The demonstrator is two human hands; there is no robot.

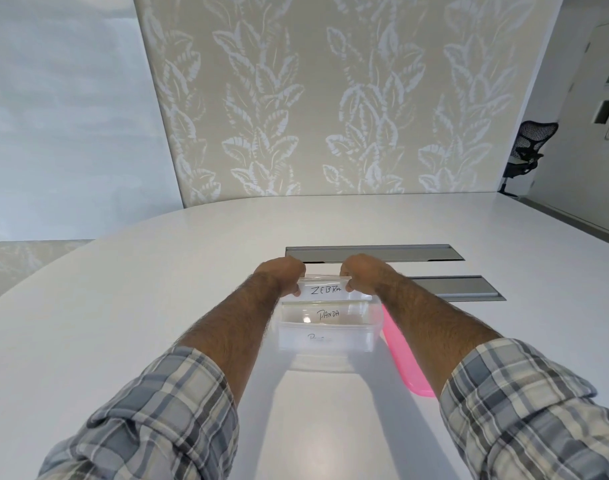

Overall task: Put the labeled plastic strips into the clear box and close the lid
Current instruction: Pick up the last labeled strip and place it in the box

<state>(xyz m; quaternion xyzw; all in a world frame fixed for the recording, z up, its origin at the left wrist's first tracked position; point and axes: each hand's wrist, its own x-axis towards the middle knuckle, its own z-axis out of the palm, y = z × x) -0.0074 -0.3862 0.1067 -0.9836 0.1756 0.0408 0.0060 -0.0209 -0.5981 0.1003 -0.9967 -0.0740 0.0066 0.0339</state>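
Both hands are out over the far end of the clear, rectangular plastic box (325, 336), which sits on the white table (157, 306) straight ahead of the person, between the two forearms. The left hand (282, 273) and the right hand (360, 271) each pinch one short end of a clear plastic strip with a white label reading ZEBRA (325, 289) — thumbs on the near face, fingers curled behind it, so both hands are closed on that one strip. Its long axis runs left to right, parallel to the box's far wall and across the line of the arms, and it stands on edge at the far end of the box; whether its lower edge is already below the rim I cannot tell. Just nearer lies a second strip labelled PANDA (328, 314), parallel to the first and inside the box, and a third strip with a fainter label (317, 338) shows through the near wall. Since the strip is squared to the box and neither hand is nearer than the other, the move looks like an even lowering, straight down. The translucent pink plastic lid (405, 362) lies flat on the table touching the box's right side, under the right forearm — the right hand is the closer one for it.
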